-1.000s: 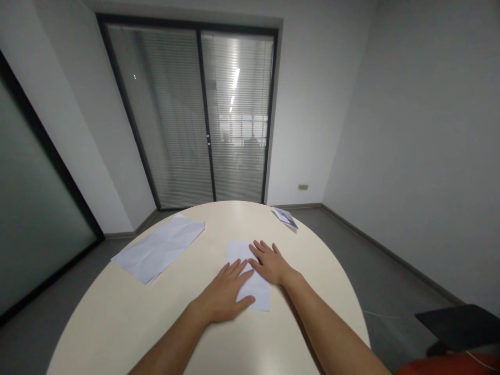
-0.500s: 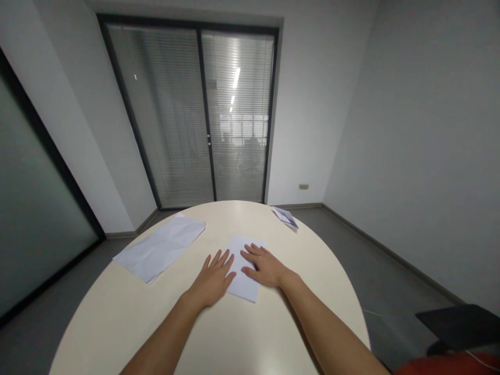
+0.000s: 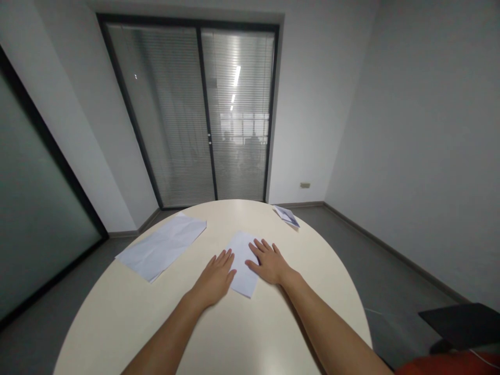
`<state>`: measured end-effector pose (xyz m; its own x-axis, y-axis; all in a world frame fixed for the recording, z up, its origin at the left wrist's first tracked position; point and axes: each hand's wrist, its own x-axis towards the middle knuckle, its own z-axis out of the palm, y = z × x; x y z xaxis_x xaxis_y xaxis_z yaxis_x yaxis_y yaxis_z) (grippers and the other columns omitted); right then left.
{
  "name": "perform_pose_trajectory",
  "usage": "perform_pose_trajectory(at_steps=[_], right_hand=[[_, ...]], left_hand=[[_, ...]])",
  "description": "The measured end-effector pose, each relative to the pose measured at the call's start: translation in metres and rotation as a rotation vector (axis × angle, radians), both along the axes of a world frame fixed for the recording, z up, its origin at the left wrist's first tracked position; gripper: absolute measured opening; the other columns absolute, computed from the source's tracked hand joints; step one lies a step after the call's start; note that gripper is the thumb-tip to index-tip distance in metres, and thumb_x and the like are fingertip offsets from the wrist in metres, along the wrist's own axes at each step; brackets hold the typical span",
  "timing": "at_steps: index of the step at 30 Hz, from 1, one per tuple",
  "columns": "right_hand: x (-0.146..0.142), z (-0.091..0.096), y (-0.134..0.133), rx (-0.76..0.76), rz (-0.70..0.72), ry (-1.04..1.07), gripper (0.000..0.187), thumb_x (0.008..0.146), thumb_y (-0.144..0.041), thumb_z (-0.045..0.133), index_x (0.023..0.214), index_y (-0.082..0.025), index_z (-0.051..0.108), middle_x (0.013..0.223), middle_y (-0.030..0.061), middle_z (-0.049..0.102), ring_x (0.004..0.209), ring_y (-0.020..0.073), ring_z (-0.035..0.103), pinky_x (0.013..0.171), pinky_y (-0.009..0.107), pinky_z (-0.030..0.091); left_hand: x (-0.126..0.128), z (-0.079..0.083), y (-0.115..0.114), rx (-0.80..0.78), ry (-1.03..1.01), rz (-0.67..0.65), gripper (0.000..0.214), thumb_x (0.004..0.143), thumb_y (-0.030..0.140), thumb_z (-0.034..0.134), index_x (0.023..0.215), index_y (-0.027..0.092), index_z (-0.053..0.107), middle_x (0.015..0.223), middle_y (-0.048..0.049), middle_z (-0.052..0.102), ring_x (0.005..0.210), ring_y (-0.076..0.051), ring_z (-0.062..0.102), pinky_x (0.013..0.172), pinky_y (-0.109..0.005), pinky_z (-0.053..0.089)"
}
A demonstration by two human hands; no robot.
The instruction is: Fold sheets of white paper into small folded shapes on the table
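A small white folded sheet of paper [image 3: 242,260] lies on the round cream table [image 3: 234,333], turned at a slant. My left hand [image 3: 216,276] rests flat and open on the table at the sheet's left edge, fingers together and pointing away. My right hand [image 3: 269,262] lies flat and open on the sheet's right side, fingers stretched out. Neither hand grips the paper.
A larger creased white sheet [image 3: 162,247] lies at the table's far left edge. A small folded paper piece [image 3: 286,215] sits at the far right edge. Glass doors with blinds [image 3: 199,120] stand behind the table. A dark flat object [image 3: 463,324] shows at lower right.
The folded sheet has turned and slid slightly away from me. My left hand moved off the sheet to its left edge. My right hand stayed on the sheet's right side.
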<state>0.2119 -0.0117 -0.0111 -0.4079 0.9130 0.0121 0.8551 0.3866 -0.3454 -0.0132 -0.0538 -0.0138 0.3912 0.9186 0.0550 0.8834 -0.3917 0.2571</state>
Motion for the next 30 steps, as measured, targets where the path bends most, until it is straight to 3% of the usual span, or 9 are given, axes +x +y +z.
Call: perform_pose_trajectory(at_steps=[4, 7, 10, 21, 27, 30], right_hand=[[-0.001, 0.003, -0.002, -0.011, -0.023, -0.030, 0.079, 0.098, -0.067, 0.034, 0.161, -0.019, 0.030, 0.169, 0.0104, 0.019, 0.156, 0.0361, 0.011, 0.123, 0.060, 0.005], [-0.001, 0.003, -0.001, 0.000, -0.049, -0.046, 0.076, 0.099, -0.063, 0.033, 0.161, -0.020, 0.030, 0.169, 0.0095, 0.019, 0.156, 0.0354, 0.011, 0.123, 0.060, 0.004], [-0.001, 0.001, 0.001, -0.004, -0.054, -0.051, 0.074, 0.099, -0.060, 0.035, 0.161, -0.020, 0.030, 0.169, 0.0090, 0.019, 0.156, 0.0356, 0.011, 0.123, 0.060, 0.005], [-0.003, -0.002, 0.005, -0.023, -0.143, -0.073, 0.082, 0.098, -0.066, 0.034, 0.162, -0.016, 0.026, 0.169, 0.0134, 0.016, 0.156, 0.0370, 0.009, 0.122, 0.060, 0.006], [-0.002, -0.001, 0.004, 0.060, -0.246, -0.050, 0.067, 0.101, -0.052, 0.039, 0.155, -0.012, 0.039, 0.165, 0.0179, 0.028, 0.154, 0.0392, 0.018, 0.121, 0.063, 0.010], [-0.003, 0.003, 0.002, 0.132, -0.138, 0.018, 0.054, 0.103, -0.040, 0.038, 0.149, -0.014, 0.049, 0.162, 0.0164, 0.036, 0.154, 0.0355, 0.021, 0.122, 0.061, 0.012]], left_hand=[[0.001, 0.002, -0.002, 0.037, -0.069, -0.089, 0.054, 0.102, 0.034, 0.036, 0.153, 0.017, 0.043, 0.161, -0.0122, 0.041, 0.151, -0.026, 0.034, 0.126, -0.047, 0.022], [0.004, 0.005, -0.007, -0.047, -0.100, -0.207, 0.075, 0.094, 0.052, 0.054, 0.159, 0.023, 0.032, 0.166, -0.0090, 0.031, 0.155, -0.030, 0.022, 0.127, -0.051, 0.019], [0.005, 0.006, -0.010, -0.108, -0.080, -0.231, 0.094, 0.085, 0.061, 0.064, 0.162, 0.026, 0.023, 0.169, -0.0076, 0.021, 0.157, -0.034, 0.010, 0.127, -0.056, 0.011], [0.004, 0.003, -0.008, -0.124, -0.022, -0.236, 0.101, 0.085, 0.077, 0.052, 0.163, 0.024, 0.017, 0.170, -0.0091, 0.009, 0.157, -0.035, 0.002, 0.127, -0.058, 0.007], [0.002, 0.003, -0.012, -0.103, -0.016, -0.229, 0.091, 0.087, 0.072, 0.053, 0.161, 0.026, 0.027, 0.170, -0.0079, 0.012, 0.157, -0.035, 0.004, 0.126, -0.059, 0.007], [0.002, 0.012, -0.016, -0.123, -0.035, -0.236, 0.088, 0.087, 0.069, 0.057, 0.159, 0.026, 0.032, 0.170, -0.0089, 0.017, 0.157, -0.036, 0.008, 0.126, -0.059, 0.010]])
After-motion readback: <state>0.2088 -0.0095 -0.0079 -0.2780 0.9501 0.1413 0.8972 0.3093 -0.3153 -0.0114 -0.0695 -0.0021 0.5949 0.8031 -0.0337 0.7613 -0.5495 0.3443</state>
